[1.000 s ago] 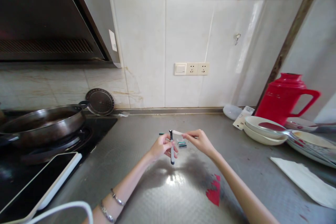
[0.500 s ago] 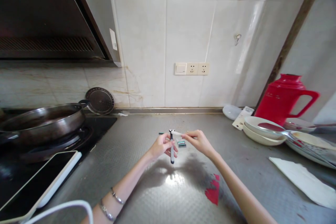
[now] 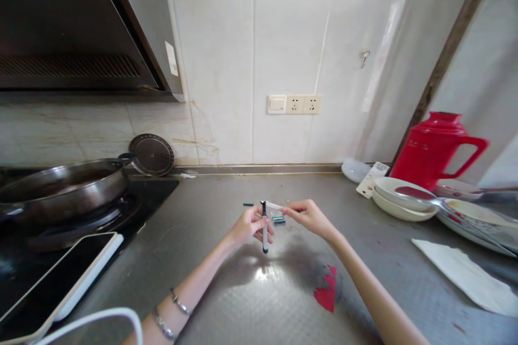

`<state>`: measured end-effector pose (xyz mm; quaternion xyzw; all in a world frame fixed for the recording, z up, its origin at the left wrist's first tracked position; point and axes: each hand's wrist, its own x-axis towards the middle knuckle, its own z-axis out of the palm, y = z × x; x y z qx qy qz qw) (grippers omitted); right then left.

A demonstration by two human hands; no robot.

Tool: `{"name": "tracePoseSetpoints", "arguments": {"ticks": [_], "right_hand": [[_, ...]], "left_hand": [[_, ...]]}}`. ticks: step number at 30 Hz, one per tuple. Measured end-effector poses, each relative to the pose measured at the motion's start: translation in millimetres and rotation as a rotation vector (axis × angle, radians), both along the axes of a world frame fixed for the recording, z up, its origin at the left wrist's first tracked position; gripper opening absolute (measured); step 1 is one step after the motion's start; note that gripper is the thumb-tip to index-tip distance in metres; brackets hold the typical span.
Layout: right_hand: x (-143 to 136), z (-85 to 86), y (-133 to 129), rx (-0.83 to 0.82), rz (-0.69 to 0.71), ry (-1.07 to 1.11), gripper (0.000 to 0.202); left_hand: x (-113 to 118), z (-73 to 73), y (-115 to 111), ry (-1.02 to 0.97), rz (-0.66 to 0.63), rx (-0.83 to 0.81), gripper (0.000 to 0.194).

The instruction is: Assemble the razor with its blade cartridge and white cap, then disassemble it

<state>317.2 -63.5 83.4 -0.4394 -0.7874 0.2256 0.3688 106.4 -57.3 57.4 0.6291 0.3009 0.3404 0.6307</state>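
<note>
My left hand [image 3: 249, 226] is closed on a slim grey-and-black handled tool [image 3: 265, 234], held upright above the counter. From the right, my right hand [image 3: 305, 215] pinches a thin white stick-like piece [image 3: 275, 206], whose far end reaches the tool's dark head. Whether the two touch is too small to tell. Small green-and-silver pieces [image 3: 279, 220] lie on the counter just behind, between the hands. Another small dark green strip [image 3: 248, 204] rests beyond my left hand's fingers.
On the left are a phone [image 3: 60, 280], a white cable [image 3: 101, 314] and a pan [image 3: 68, 186] on the stove. A red scrap [image 3: 327, 291] lies in front. At right stand bowls [image 3: 404, 210], a red jug [image 3: 435, 145] and a white sheet [image 3: 461, 275].
The view has shifted slightly. Both hands keep nearly the same pose, with the white piece still at the tool's head.
</note>
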Motion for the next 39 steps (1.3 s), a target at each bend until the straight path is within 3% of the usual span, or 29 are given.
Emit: {"name": "tracePoseSetpoints", "arguments": {"ticks": [3, 9, 15, 21, 26, 32, 36, 39], "right_hand": [[-2, 0.3, -3, -0.118, 0.005, 0.139, 0.045], [-27, 2.1, -29, -0.521, 0.131, 0.696, 0.034], [-58, 1.3, -56, -0.766, 0.213, 0.836, 0.031], [-74, -13.0, -73, -0.759, 0.104, 0.974, 0.038], [-79, -9.2, -77, -0.717, 0.087, 1.02, 0.044], [-88, -19.8, -82, -0.769, 0.103, 1.001, 0.042], [-85, -14.2, -77, -0.674, 0.088, 1.065, 0.042], [-84, -11.9, -77, -0.691, 0.089, 1.035, 0.042]], "left_hand": [[1, -0.7, 1, 0.01, 0.02, 0.006, 0.035], [2, -7.1, 6, -0.008, 0.069, 0.04, 0.039], [5, -11.9, 8, -0.036, 0.031, 0.081, 0.043], [6, -12.1, 6, -0.047, 0.062, 0.107, 0.045], [8, -8.5, 3, -0.053, 0.077, 0.111, 0.043], [3, -1.9, 3, -0.049, 0.128, 0.139, 0.039], [3, -4.1, 4, -0.055, 0.1, 0.132, 0.04], [3, -4.9, 4, -0.059, 0.092, 0.139, 0.041]]}}
